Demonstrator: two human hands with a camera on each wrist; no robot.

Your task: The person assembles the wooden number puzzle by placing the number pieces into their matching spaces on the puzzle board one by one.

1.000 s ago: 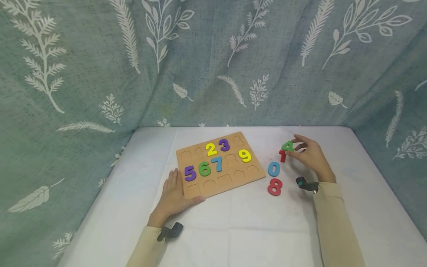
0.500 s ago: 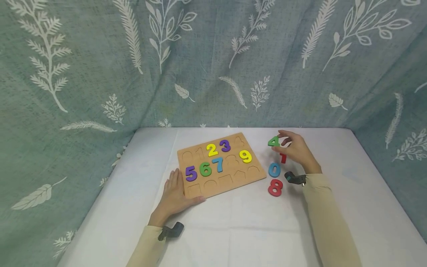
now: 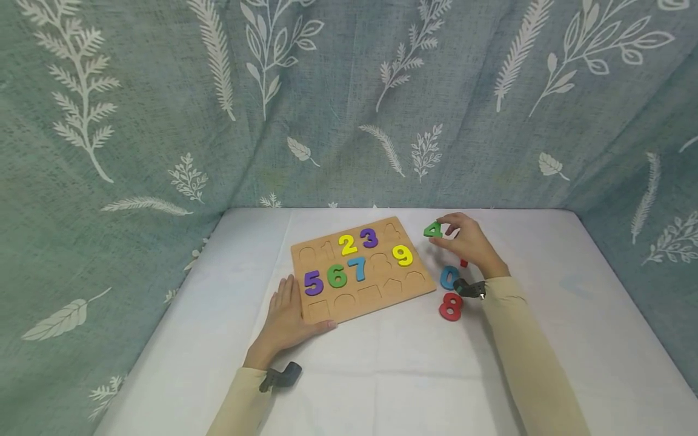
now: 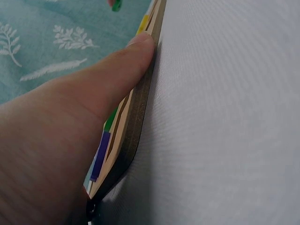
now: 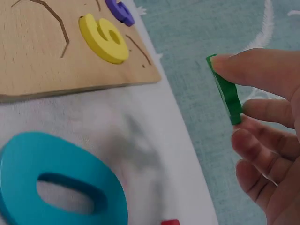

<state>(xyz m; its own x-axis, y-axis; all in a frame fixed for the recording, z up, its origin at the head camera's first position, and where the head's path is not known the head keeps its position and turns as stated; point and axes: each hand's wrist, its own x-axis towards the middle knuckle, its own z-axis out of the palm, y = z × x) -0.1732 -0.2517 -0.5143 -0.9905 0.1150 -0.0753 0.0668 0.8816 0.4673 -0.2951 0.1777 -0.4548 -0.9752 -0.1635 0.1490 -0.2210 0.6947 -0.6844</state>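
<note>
A white-covered table [image 3: 382, 396] spreads beneath the grip. Left of the grip lies the wooden board [image 3: 376, 280]; the left hand [image 3: 286, 318] rests along its near-left corner, fingers straight. The right hand [image 3: 471, 245] is clamped on the green four [image 3: 432, 234], raised between thumb and fingertips, with the blue zero [image 5: 70, 157] nearer the person. The four looks light, stiff, smooth and sturdy; its outer edges seem the best hold.

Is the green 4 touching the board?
Apart. The right wrist view shows a gap, with table and curtain visible between the board and the green 4 in the right hand.
</note>
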